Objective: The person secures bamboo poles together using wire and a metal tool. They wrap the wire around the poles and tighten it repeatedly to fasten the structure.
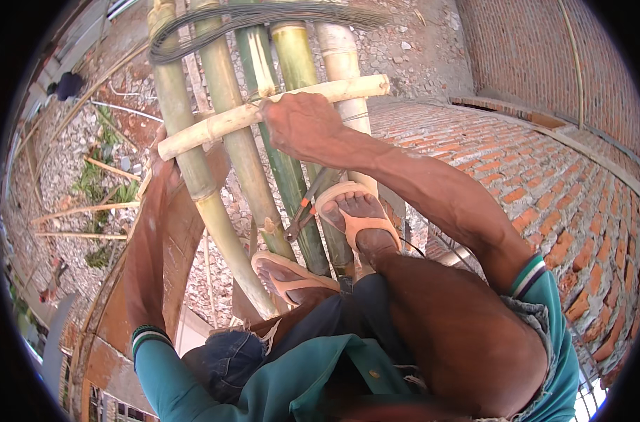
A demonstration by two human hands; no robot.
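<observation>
While right hand (302, 125) clenches against crosspiece (225, 124), left hand (165, 166) beside bamboo pole (195, 172), grip unclear.

Cream crosspiece (225, 125), dark green pole (285, 172)

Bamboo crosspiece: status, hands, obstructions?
Right hand closed at mid crosspiece; left hand near its left end, grip unclear. Crosspiece across bamboo poles. Pincers, wire coil lie apart from it.
</observation>
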